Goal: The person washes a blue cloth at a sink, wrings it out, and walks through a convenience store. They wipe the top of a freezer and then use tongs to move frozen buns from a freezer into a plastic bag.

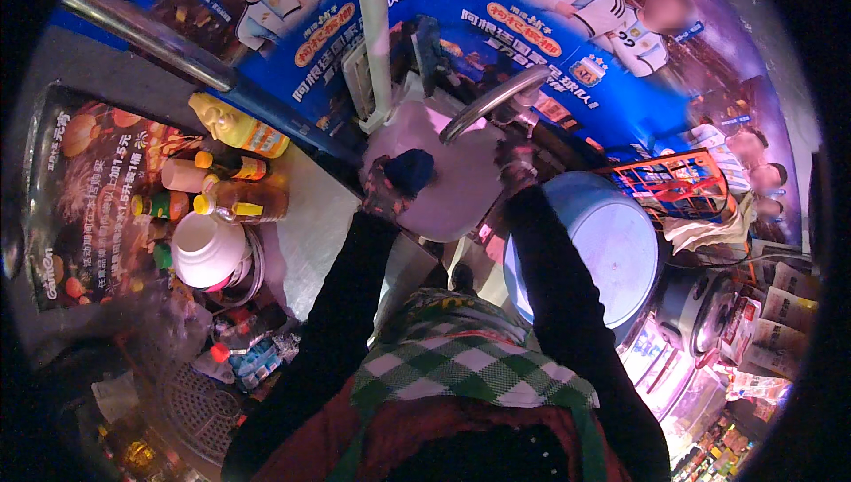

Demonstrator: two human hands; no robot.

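A pale basin or sink bowl (452, 196) lies before me, with a curved chrome pipe (485, 106) arching over its far right side. At its left side my left hand (385, 193) is closed around a dark rounded object (409, 172); what it is cannot be made out. My right hand (517, 163) is at the right edge, close to the metal fitting (522, 116) under the pipe. It is dark and blurred, so its grip cannot be told. A white upright pipe (372, 30) stands behind the bowl.
Bottles with yellow caps (243, 201), a yellow jug (236, 124) and a white container (206, 249) stand on the left counter. A large light-blue tub (608, 256) is close by my right forearm. Farther right are an orange wire basket (691, 183) and a lidded pot (698, 312).
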